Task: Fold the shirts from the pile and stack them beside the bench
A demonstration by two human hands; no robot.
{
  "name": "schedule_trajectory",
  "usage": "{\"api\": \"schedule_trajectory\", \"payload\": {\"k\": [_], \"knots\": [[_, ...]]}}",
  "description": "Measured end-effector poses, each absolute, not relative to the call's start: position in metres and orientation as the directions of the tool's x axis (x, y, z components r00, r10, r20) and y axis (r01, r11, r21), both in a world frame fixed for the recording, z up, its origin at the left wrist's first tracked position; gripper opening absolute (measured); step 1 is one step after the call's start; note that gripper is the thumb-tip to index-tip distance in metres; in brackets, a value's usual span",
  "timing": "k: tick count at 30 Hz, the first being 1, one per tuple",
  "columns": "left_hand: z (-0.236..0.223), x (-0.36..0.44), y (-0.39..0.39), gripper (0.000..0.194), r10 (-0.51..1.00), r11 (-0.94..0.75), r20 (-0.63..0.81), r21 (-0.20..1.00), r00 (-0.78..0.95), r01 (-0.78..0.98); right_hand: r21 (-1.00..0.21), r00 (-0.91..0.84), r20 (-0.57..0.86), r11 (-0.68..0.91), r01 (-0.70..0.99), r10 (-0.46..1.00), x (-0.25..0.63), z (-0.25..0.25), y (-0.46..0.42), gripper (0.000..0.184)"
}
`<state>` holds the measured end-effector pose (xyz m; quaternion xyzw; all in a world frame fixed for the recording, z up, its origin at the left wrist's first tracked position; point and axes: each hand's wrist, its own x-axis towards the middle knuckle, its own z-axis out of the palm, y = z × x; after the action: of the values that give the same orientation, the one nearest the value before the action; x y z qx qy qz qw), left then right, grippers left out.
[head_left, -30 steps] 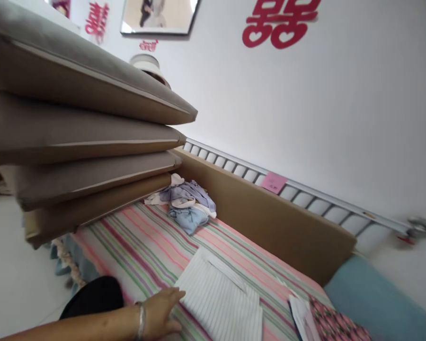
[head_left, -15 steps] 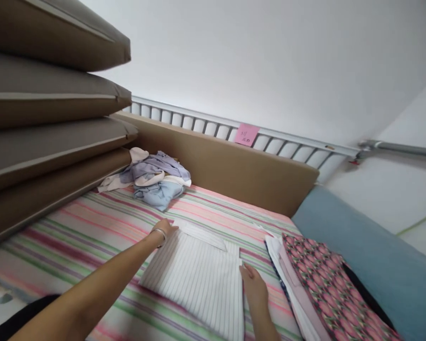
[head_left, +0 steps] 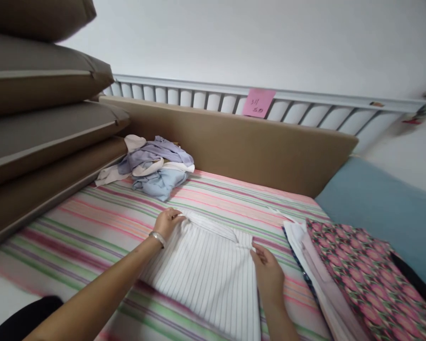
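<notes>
Striped bedspread [head_left: 106,213] w/ white pinstriped garment [head_left: 208,265] nr ctr; crumpled clothes [head_left: 159,182] back L; folded clothes [head_left: 355,274] R.

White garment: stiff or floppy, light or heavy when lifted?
Likely floppy: the garment creases where the left hand and right hand grip its top corners. Probably light: it looks like thin, folded cloth. Folds may loosen; no fastening shows.

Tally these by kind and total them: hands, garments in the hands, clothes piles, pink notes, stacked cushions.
Hands: 2 (left hand, right hand)
Garments in the hands: 1 (white striped garment)
Clothes piles: 2 (rumpled pile, flatter pile at the right)
Pink notes: 1 (pink note)
Stacked cushions: 4
Total: 10
</notes>
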<state>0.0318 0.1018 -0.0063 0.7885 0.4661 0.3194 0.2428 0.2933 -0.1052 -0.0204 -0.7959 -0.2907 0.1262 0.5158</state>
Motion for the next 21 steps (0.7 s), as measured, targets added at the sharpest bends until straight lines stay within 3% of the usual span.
{"api": "schedule_trajectory", "payload": {"k": [4, 8, 14, 18, 21], "knots": [[-0.032, 0.033, 0.112, 0.022, 0.927, -0.363, 0.21, 0.711, 0.31, 0.602, -0.911, 0.777, -0.005, -0.324, 0.257, 0.63, 0.296, -0.032, -0.098, 0.052], [-0.033, 0.01, 0.1, 0.045, 0.972, -0.19, 0.063, 0.781, 0.228, 0.596, -0.895, 0.787, -0.031, -0.368, 0.253, 0.616, 0.297, -0.026, -0.105, 0.057], [-0.023, -0.034, 0.082, 0.047, 0.861, -0.035, -0.311, 0.753, 0.403, 0.657, -0.882, 0.765, -0.105, -0.414, 0.223, 0.636, 0.28, -0.015, -0.138, 0.028], [-0.012, -0.025, 0.067, 0.056, 0.745, 0.103, -0.446, 0.812, 0.496, 0.575, -0.918, 0.729, -0.213, -0.389, 0.078, 0.651, 0.257, -0.025, -0.159, 0.031], [0.001, -0.01, 0.043, 0.066, 0.791, 0.149, -0.434, 0.82, 0.431, 0.552, -0.946, 0.637, -0.299, -0.307, -0.102, 0.711, 0.239, -0.028, -0.169, 0.042]]}}
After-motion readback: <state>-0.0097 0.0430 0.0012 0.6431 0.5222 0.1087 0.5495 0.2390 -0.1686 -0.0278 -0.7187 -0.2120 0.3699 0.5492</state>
